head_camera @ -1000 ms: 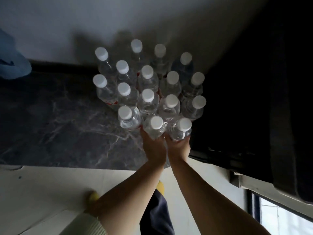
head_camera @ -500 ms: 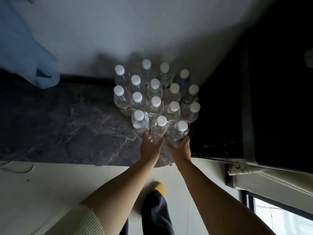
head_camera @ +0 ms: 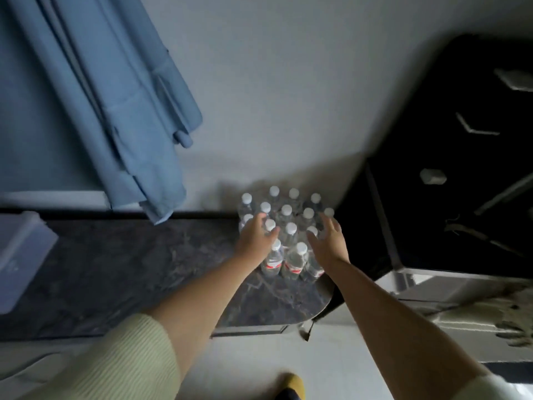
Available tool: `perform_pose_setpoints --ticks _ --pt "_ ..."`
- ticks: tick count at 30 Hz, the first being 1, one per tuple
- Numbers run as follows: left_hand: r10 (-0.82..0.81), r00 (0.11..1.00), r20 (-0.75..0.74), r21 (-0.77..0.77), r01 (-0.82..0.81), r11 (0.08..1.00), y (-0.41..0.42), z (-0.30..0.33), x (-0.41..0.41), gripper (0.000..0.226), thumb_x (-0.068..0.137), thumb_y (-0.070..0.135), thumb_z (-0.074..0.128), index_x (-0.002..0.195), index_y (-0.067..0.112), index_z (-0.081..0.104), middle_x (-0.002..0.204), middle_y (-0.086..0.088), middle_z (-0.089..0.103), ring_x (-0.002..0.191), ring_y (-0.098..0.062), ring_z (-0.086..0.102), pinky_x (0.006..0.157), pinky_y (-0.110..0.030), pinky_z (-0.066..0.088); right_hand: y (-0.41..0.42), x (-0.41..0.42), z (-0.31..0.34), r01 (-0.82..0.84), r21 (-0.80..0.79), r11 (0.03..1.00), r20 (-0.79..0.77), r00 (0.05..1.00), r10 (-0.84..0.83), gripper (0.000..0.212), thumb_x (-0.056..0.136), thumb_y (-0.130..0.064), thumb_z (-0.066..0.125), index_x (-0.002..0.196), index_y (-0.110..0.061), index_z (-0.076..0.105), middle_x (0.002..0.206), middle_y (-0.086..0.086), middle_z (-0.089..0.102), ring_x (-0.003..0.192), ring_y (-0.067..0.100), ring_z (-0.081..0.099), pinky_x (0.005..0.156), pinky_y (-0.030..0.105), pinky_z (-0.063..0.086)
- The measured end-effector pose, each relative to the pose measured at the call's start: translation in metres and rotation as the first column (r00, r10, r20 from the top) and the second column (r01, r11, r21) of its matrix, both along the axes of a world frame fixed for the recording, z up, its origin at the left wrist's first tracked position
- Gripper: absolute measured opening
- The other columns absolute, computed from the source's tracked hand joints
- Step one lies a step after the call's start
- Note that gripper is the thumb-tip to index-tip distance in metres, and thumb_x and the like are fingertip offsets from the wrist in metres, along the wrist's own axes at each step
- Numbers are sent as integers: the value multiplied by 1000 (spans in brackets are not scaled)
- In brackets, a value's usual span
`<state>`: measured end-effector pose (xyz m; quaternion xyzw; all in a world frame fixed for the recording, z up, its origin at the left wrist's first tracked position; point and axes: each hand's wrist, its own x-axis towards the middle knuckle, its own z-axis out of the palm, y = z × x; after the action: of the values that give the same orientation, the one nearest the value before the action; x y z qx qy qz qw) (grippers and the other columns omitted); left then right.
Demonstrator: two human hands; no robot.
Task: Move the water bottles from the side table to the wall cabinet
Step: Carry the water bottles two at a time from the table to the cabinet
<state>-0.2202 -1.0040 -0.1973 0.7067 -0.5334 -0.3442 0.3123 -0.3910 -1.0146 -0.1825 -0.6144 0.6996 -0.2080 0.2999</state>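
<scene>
Several clear water bottles [head_camera: 294, 261] with white caps and red labels stand packed together at the right end of the dark marble side table [head_camera: 144, 269], against the wall. My left hand [head_camera: 253, 236] hovers over the left side of the cluster, one white cap showing between its thumb and extended fingers. My right hand [head_camera: 327, 241] is over the right side with fingers spread, holding nothing. The bottles under both palms are partly hidden.
A blue garment [head_camera: 115, 111] hangs on the wall at the left, down to the table's back edge. A pale box [head_camera: 20, 255] sits at the table's far left. A dark open cabinet [head_camera: 447, 168] adjoins the table on the right. Below lies pale floor.
Both hands let go of the two front bottles and moved up over the cluster with fingers spread. The view has pulled back, showing the garment and the cabinet.
</scene>
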Motion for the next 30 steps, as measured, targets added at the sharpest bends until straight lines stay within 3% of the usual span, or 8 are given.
perform_pose_setpoints --ticks 4,7,10,13,18,30 --pt "-37 991 127 -43 43 998 4 52 51 48 92 36 58 131 9 48 126 -15 59 115 -32 56 94 -40 47 -6 41 55 -179 -139 974 -197 969 150 49 91 -29 58 138 -18 48 151 9 34 137 31 35 113 43 28" --pt "-33 958 286 -63 53 997 6 85 82 49 95 39 52 133 10 46 130 -14 54 120 -33 51 96 -41 44 -2 63 86 -321 -105 941 -404 878 254 45 95 -34 52 139 -26 47 159 4 22 145 24 22 118 46 14" --pt "-63 872 486 -102 128 986 9 116 102 48 97 44 43 135 15 44 133 -12 52 123 -31 47 101 -45 39 6 84 107 -456 -74 887 -535 768 351 44 98 -38 45 141 -29 43 162 0 13 149 18 8 118 56 0" --pt "-77 786 614 -119 189 975 13 140 116 48 99 45 34 136 15 39 134 -11 50 126 -30 45 108 -51 29 11 100 122 -495 -62 867 -589 719 368 46 100 -44 40 144 -30 39 162 -1 11 150 17 4 118 59 -4" --pt "-50 737 674 -136 190 972 21 158 134 51 100 47 31 140 16 36 141 -10 46 132 -27 40 112 -54 23 2 119 146 -534 -79 842 -641 674 367 49 101 -46 35 146 -28 34 162 0 13 150 19 5 117 60 -3" --pt "165 784 598 -147 -95 985 10 173 121 51 100 47 32 139 17 39 144 -11 43 134 -29 37 111 -54 26 -41 103 154 -684 -67 727 -665 574 478 49 101 -47 32 147 -30 32 162 -2 12 150 17 6 118 59 -3"
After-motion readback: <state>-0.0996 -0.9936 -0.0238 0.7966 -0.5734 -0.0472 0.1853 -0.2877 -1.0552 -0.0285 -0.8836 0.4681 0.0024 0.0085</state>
